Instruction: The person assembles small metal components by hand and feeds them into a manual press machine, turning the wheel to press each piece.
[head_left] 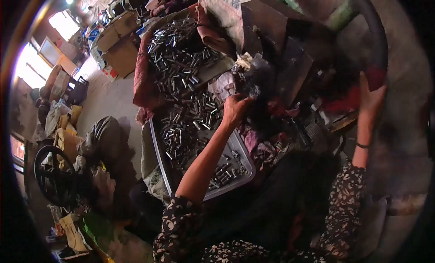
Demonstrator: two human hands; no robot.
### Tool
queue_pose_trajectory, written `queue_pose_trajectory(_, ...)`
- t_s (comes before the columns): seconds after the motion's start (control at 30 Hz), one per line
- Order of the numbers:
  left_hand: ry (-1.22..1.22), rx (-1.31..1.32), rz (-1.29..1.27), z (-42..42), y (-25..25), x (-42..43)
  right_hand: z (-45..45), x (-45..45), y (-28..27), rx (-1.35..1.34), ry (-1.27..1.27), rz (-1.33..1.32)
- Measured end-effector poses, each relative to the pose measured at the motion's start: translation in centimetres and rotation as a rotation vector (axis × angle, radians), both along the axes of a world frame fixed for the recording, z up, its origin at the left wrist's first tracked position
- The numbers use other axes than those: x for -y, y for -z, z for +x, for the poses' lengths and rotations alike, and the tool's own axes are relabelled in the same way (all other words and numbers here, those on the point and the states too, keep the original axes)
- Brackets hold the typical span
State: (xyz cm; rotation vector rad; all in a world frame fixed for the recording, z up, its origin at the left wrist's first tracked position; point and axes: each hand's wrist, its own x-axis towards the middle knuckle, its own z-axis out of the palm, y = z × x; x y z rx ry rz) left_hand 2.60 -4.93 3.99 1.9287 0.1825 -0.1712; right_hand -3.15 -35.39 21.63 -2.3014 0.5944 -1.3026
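Observation:
My left hand reaches over the heaped metal pieces to the dark middle of a machine. Its fingers are closed, and whatever they hold is lost in shadow. A pale crumpled cloth lies just beside it. At the right, my right hand is closed on the rim of a large black handwheel, where a red wrap covers the rim. Small shiny metal cylinders fill a cloth-lined space left of the machine. More lie in a grey plastic tray under my left forearm.
Red cloth edges the metal heap. A cardboard box stands on the floor behind. Another black handwheel and stuffed sacks are at the left. Part of another person shows at the top.

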Motion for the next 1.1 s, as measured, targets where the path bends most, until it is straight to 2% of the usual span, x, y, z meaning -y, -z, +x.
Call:
queue_pose_trajectory(0.03,-0.022,0.025,-0.022,-0.2,-0.3,0.1,-0.5,-0.5,-0.4,-0.01,-0.007,0.006)
queue_pose_trajectory(0.1,-0.032,0.039,-0.087,-1.1,-1.2,-0.2,-1.9,-1.6,-0.4,0.324,-0.255,-0.309)
queue_pose_trajectory(0.13,-0.041,0.031,-0.085,-1.5,-1.0,-0.9,-3.2,-3.9,-0.1,0.362,-0.295,-0.312)
queue_pose_trajectory(0.17,-0.035,-0.033,-0.335,-1.8,-0.9,-1.9,-4.9,-6.8,0.4,0.403,-0.335,-0.312)
queue_pose_trajectory(0.23,-0.009,-0.094,-0.807,-3.7,-2.2,-3.8,-7.2,-10.9,2.7,0.05,-0.82,-0.208)
queue_pose_trajectory(0.33,-0.134,-0.205,-1.118,-6.7,-2.4,-8.0,-6.9,-17.7,9.7,-0.146,-1.277,-0.174)
queue_pose_trajectory(0.37,-0.143,-0.203,-1.117,-7.8,-2.2,-9.5,-7.1,-19.4,11.8,-0.294,-1.346,-0.228)
queue_pose_trajectory(0.4,-0.206,-0.199,-1.222,-8.9,-1.9,-11.1,-7.6,-21.0,13.5,-0.444,-1.411,-0.284)
queue_pose_trajectory(0.43,-0.271,-0.197,-1.327,-10.0,-1.6,-12.4,-7.8,-22.6,15.0,-0.449,-1.419,-0.282)
queue_pose_trajectory(0.47,-0.279,-0.199,-1.329,-10.9,-1.3,-13.3,-8.0,-24.0,16.4,-0.536,-1.469,-0.332)
queue_pose_trajectory(0.5,-0.272,-0.24,-1.506,-11.7,-1.1,-14.0,-8.2,-24.9,17.1,-0.625,-1.518,-0.382)
queue_pose_trajectory(0.57,-0.181,-0.31,-1.783,-13.7,-0.7,-15.5,-9.1,-25.5,18.4,-0.568,-1.571,-0.432)
queue_pose_trajectory(0.6,-0.189,-0.317,-1.788,-14.5,-0.9,-15.7,-9.4,-25.6,19.0,-0.498,-1.609,-0.485)
queue_pose_trajectory(0.63,-0.149,-0.288,-1.769,-15.5,-1.3,-15.9,-10.8,-25.0,19.7,-0.09,-1.61,-0.224)
queue_pose_trajectory(0.67,-0.11,-0.254,-1.748,-16.3,-1.5,-16.1,-11.8,-24.6,20.0,-0.097,-1.615,-0.225)
queue_pose_trajectory(0.73,-0.175,-0.261,-1.717,-17.5,-1.3,-16.3,-13.5,-24.2,19.9,-0.266,-1.496,-0.6)
queue_pose_trajectory(0.77,-0.195,-0.274,-1.662,-17.8,-1.1,-16.3,-14.0,-24.8,22.1,-0.385,-1.506,-0.462)
queue_pose_trajectory(0.8,-0.211,-0.286,-1.604,-18.0,-1.0,-16.4,-13.9,-24.8,21.9,-0.385,-1.506,-0.464)
queue_pose_trajectory(0.83,-0.212,-0.282,-1.604,-18.4,-0.8,-16.4,-13.6,-25.0,21.7,-0.453,-1.549,-0.359)
queue_pose_trajectory(0.87,-0.204,-0.274,-1.492,-18.8,-0.4,-16.4,-13.2,-25.1,21.5,-0.52,-1.589,-0.253)
queue_pose_trajectory(0.9,-0.195,-0.268,-1.379,-19.2,-0.2,-16.4,-12.7,-25.3,20.8,-0.517,-1.59,-0.254)
queue_pose_trajectory(0.93,-0.193,-0.263,-1.377,-19.5,-0.2,-16.2,-12.0,-25.5,19.6,-0.632,-1.532,-0.174)
queue_pose_trajectory(0.97,-0.233,-0.316,-1.249,-19.8,-0.3,-16.0,-11.4,-25.7,18.2,-0.745,-1.472,-0.096)
queue_pose_trajectory(1.0,-0.273,-0.369,-1.12,-20.1,-0.3,-15.7,-10.9,-25.8,16.7,-0.741,-1.476,-0.099)
queue_pose_trajectory(1.07,-0.266,-0.412,-1.183,-21.0,-0.5,-14.8,-10.1,-25.9,13.7,-0.555,-1.63,0.175)
queue_pose_trajectory(1.1,-0.247,-0.415,-1.205,-21.5,-0.5,-14.3,-9.7,-26.2,12.7,-0.642,-1.705,0.301)
